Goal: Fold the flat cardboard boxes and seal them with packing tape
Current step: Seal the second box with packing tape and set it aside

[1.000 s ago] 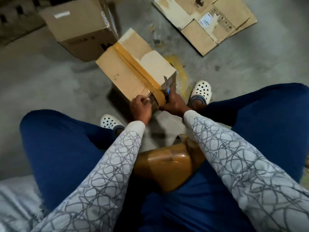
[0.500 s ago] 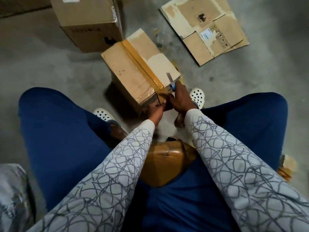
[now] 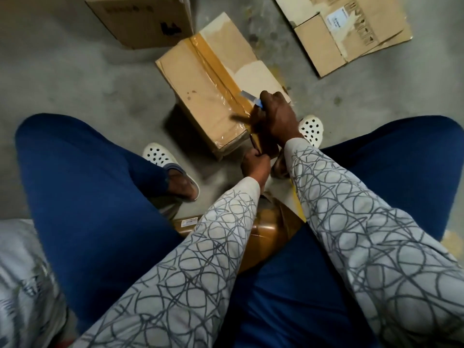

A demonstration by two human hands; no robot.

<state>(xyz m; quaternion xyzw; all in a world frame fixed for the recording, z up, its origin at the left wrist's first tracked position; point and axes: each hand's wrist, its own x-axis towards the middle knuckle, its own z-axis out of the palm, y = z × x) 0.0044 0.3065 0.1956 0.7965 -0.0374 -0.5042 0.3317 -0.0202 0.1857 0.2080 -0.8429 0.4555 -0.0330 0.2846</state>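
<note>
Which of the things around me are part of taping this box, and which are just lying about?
In use: box with tape strip; cutter in right hand; tape roll, partly hidden, in left hand; flat cardboard, waiting.
Lying about: assembled box; brown bundle on the lap; grey sack.

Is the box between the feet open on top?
No, the box has its flaps shut, with brown tape running along the seam.

Pale sleeves w/ grey scribbles, blue trousers, white holed clogs.
</note>
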